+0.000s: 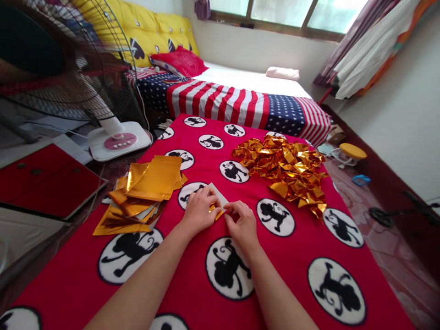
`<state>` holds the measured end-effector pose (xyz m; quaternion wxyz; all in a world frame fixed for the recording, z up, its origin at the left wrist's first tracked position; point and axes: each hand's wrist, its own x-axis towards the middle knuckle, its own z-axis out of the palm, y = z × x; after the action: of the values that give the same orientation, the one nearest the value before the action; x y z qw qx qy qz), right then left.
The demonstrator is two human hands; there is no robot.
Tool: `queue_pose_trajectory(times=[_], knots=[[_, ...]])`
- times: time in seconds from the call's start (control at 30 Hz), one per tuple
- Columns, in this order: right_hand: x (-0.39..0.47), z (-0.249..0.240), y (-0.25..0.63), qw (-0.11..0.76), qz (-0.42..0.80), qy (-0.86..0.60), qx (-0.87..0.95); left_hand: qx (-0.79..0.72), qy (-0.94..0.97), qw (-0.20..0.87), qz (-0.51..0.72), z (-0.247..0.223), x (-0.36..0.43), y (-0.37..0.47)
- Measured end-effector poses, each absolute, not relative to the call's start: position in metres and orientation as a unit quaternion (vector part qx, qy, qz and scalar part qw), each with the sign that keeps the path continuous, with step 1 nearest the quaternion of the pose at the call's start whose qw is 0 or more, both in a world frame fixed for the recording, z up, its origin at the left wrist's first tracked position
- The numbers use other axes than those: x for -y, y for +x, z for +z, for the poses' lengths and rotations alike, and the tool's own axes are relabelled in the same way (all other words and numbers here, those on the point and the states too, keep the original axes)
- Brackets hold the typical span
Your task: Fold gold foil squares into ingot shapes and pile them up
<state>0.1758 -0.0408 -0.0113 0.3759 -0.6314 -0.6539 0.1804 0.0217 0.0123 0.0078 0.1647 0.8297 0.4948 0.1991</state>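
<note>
A sheet of gold foil paper (218, 194) lies on the red cloth in front of me, its pale back facing up and a strip of gold showing at the near edge. My left hand (202, 208) presses on its left part, fingers bent over the gold edge. With thumb and forefinger together, my right hand (241, 223) pinches the paper's near right corner. Left of my hands is a loose stack of flat gold foil sheets (154, 178). Over on the right lies a heap of folded gold foil pieces (287, 165).
The red cloth (275, 275) with black monkey figures covers the table. A standing fan (117, 137) is at the left, beside a red panel (44, 178). Beyond the table is a bed (233, 105) with a flag-patterned cover. A yellow stool (352, 151) stands on the floor at the right.
</note>
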Motion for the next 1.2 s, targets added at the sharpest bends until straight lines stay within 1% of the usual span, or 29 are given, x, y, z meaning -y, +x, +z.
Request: queue_pose_trajectory(times=[0.23,0.33,0.43,0.53,0.6,0.73,1.1,1.2], knots=[[0.044,-0.01,0.175,0.342,0.155,-0.629,0.681,-0.504,0.816,0.169,0.228,0.002,-0.014,0.022],[0.045,-0.009,0.174,0.337,0.151,-0.631,0.682,-0.506,0.804,0.186,0.251,-0.001,-0.018,0.02],[0.045,-0.009,0.174,0.337,0.152,-0.632,0.681,-0.464,0.808,0.242,0.271,-0.002,-0.024,0.01],[0.044,-0.009,0.175,0.341,0.155,-0.632,0.678,-0.381,0.827,0.316,0.265,0.002,-0.026,-0.006],[0.044,-0.009,0.175,0.343,0.157,-0.632,0.677,-0.338,0.845,0.331,0.249,0.006,-0.024,-0.015],[0.044,-0.008,0.175,0.347,0.159,-0.632,0.675,-0.328,0.855,0.323,0.239,0.011,-0.017,-0.019],[0.043,-0.009,0.176,0.357,0.168,-0.632,0.668,-0.333,0.852,0.25,0.317,-0.004,-0.015,-0.013],[0.042,-0.01,0.176,0.356,0.169,-0.632,0.667,-0.337,0.856,0.23,0.318,-0.006,-0.016,-0.011]])
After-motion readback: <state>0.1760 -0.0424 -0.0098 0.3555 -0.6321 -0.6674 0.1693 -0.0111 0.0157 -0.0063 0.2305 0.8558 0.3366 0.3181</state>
